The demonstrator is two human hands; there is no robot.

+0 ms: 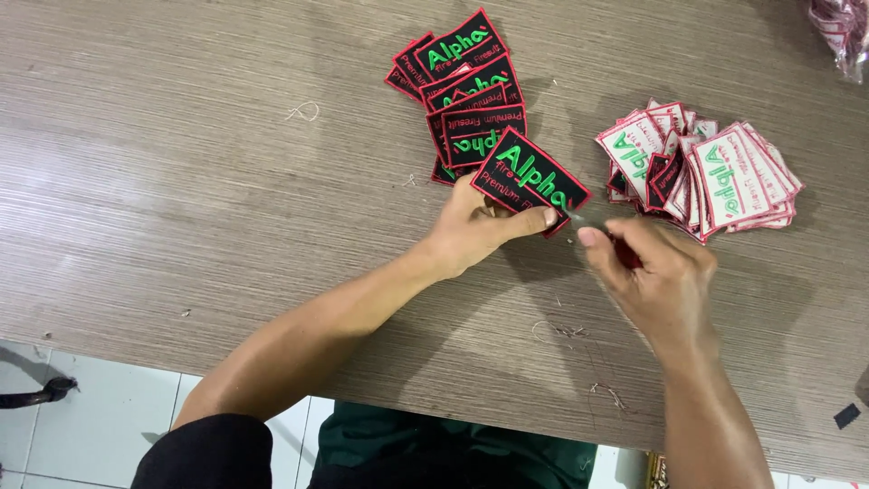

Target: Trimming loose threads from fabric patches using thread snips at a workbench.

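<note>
While the left hand (475, 226) pinches a thin, light, flexible black embroidered patch (529, 179) by its lower edge at frame centre, the right hand (654, 276) closes around a small tool (579, 217), largely hidden, at its corner.

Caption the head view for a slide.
Left hand holds a black embroidered patch; right hand works its edge with a small tool.
</note>
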